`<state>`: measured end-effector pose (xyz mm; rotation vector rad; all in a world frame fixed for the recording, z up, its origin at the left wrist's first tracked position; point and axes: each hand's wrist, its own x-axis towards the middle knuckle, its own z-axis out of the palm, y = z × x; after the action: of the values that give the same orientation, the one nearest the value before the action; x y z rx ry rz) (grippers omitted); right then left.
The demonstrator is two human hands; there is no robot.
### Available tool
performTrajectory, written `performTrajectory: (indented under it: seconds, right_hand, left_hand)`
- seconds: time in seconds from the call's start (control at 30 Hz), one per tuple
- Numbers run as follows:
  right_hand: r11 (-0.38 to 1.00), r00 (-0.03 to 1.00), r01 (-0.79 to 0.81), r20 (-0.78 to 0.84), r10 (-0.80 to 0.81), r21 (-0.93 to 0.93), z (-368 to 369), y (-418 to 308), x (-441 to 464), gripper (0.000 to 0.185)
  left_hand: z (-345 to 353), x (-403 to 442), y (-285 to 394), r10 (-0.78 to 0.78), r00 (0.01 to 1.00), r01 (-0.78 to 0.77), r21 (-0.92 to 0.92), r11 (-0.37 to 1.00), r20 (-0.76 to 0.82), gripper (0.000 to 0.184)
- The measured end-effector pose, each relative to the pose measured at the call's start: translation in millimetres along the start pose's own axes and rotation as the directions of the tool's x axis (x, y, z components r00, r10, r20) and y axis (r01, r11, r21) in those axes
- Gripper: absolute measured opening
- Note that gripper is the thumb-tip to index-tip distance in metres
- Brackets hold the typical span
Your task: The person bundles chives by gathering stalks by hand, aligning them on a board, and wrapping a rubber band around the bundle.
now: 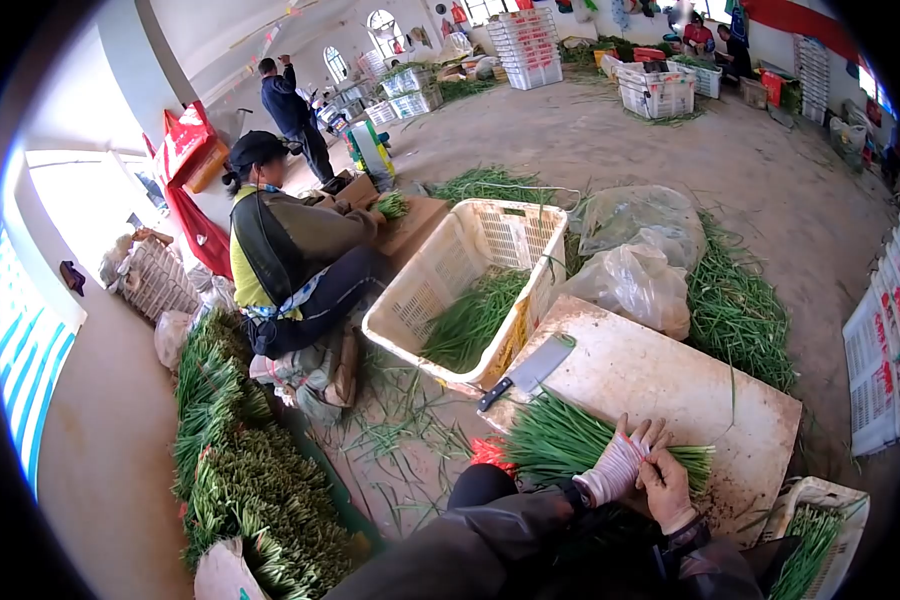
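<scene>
A bunch of long, thin green stalks (560,435), like garlic chives or scapes, lies across the front of a pale, dirt-stained board (670,390). My left hand (620,465), with whitish wrapping around its palm, rests over the bunch, fingers curled around it. Against those fingers my right hand (667,490) is closed in a pinch; what it pinches is too small to make out. The stalk ends stick out to the right of both hands. A cleaver (532,372) with a black handle lies at the board's left edge, blade toward the back. Red strips (492,455) lie beside the leafy end.
Behind the board stands a white crate (410,310) holding green stalks. Clear plastic bags (635,285) and loose stalks (735,310) lie behind and right. Stacked bunches (260,490) line the left. Another crate (850,500) is at lower right. A co-worker (290,240) sits at left.
</scene>
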<state>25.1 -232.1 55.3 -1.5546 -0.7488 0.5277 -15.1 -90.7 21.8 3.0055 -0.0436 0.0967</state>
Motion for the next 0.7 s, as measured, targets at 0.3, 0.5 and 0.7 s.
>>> performTrajectory:
  seconds: [0.3,0.5,0.7]
  right_hand:
    - [0.971,0.987,-0.161,0.000,0.164,0.177,3.0,-7.3,1.4,0.009]
    - [0.983,0.988,-0.149,-0.011,0.151,0.105,5.1,-3.1,-0.8,0.013]
    - [0.968,0.979,-0.204,0.024,0.202,0.150,5.7,-7.2,1.0,0.014]
  left_hand:
    - [8.1,9.8,1.5,-0.012,1.000,0.012,-0.019,1.000,0.025,0.076]
    - [15.0,13.0,2.6,0.008,1.000,-0.007,0.072,0.997,-0.009,0.062]
    - [49.5,16.2,-1.9,0.018,1.000,-0.018,0.060,0.998,-0.003,0.062]
